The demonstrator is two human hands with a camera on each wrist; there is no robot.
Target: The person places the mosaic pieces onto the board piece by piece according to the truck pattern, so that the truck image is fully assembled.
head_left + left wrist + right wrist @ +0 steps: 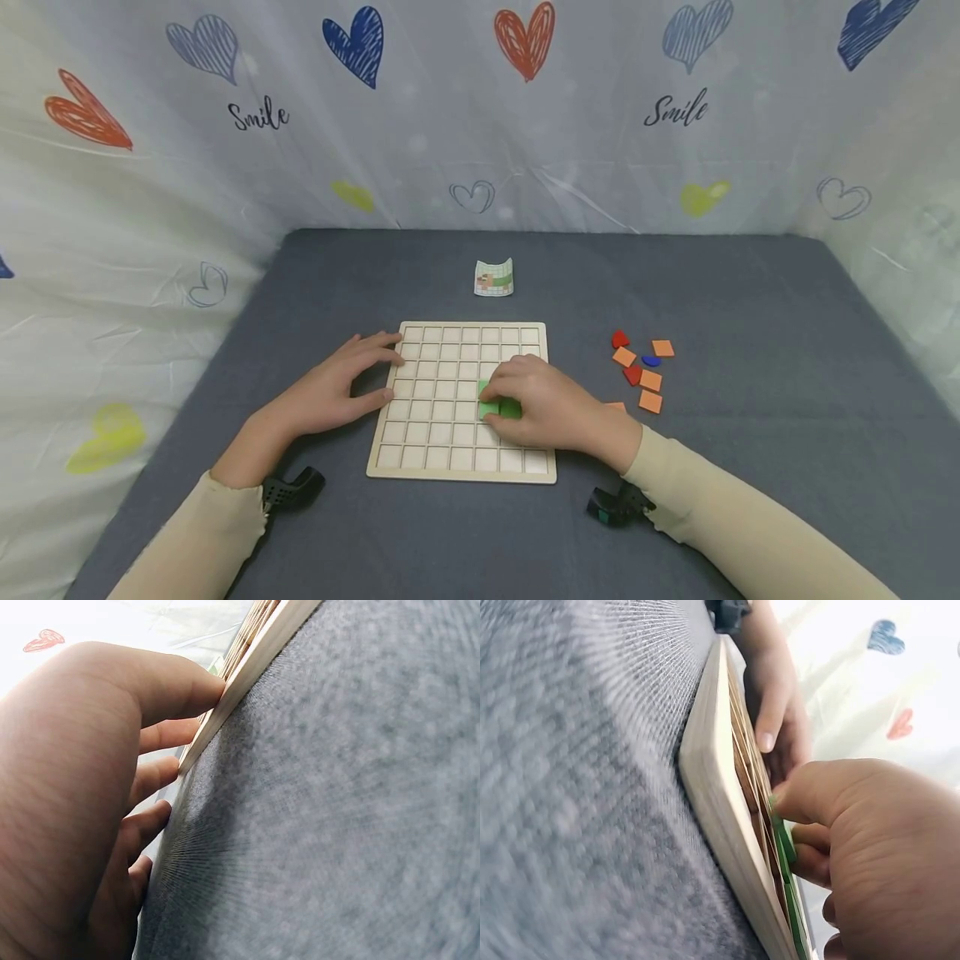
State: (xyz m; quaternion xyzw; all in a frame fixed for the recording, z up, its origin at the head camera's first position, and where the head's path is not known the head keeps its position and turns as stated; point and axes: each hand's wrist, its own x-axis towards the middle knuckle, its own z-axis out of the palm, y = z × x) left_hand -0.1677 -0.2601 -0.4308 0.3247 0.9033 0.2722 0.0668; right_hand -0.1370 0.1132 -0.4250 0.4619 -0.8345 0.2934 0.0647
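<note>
While my left grip point(337, 383) rests, loosely spread, against the left edge of the board point(441, 433), my right grip point(536, 400) is nearly closed, thumb and fingers pinching a light green tile point(489, 410) on the grid, beside a darker green piece point(512, 408); I judge it best to hold the board steady and press the tile flat between the lines; my fingers hide how well it sits; one orange tile point(616, 406) is partly covered; the card point(493, 277) is too small to read.

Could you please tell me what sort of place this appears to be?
Probably a small tabletop activity booth: a heart-printed curtain hangs behind and beside a grey table, with a grid board and orange tiles on it.
</note>
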